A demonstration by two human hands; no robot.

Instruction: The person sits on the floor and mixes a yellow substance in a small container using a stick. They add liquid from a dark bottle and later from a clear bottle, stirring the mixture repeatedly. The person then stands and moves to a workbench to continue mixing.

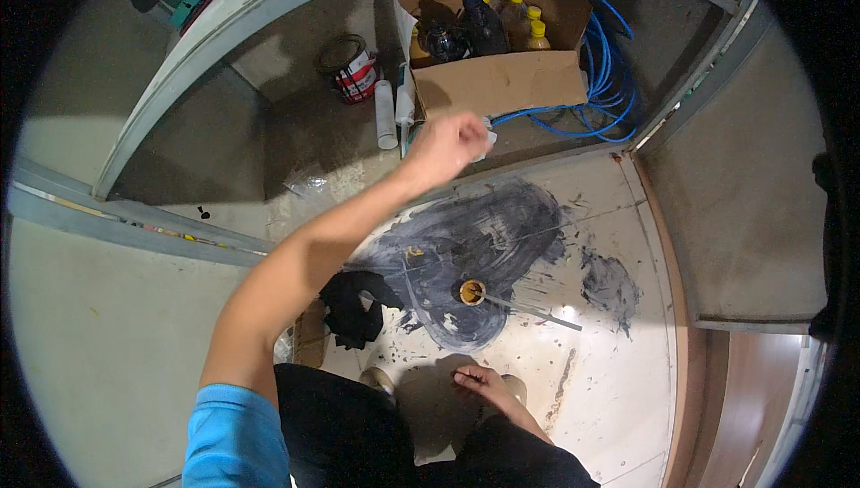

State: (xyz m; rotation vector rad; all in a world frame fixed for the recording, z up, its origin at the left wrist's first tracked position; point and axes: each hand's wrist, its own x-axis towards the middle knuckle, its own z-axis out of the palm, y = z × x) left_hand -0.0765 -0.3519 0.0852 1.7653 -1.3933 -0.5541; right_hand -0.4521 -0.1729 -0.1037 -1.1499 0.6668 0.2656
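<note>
My left hand (445, 146) reaches out to the far side, in front of the cardboard box. Its fingers are curled closed, and a crumpled whitish scrap (489, 141) shows right beside them; I cannot tell whether they grip it. Low between my knees, my right hand (485, 384) is closed, fingertips together, and anything in them is too small to name. Between the hands, a small round container (472, 291) with yellowish-brown contents stands on the smeared floor. A thin grey stick (535, 312) leans out of it to the right.
The cardboard box (502, 83) holds dark bottles and several yellow-capped bottles. Blue hose (611, 94) coils at its right. A paint can (354, 76) and a white tube (385, 115) stand left. Dark smears (528, 219) cover the tiles; black cloth (356, 313) lies near my left leg.
</note>
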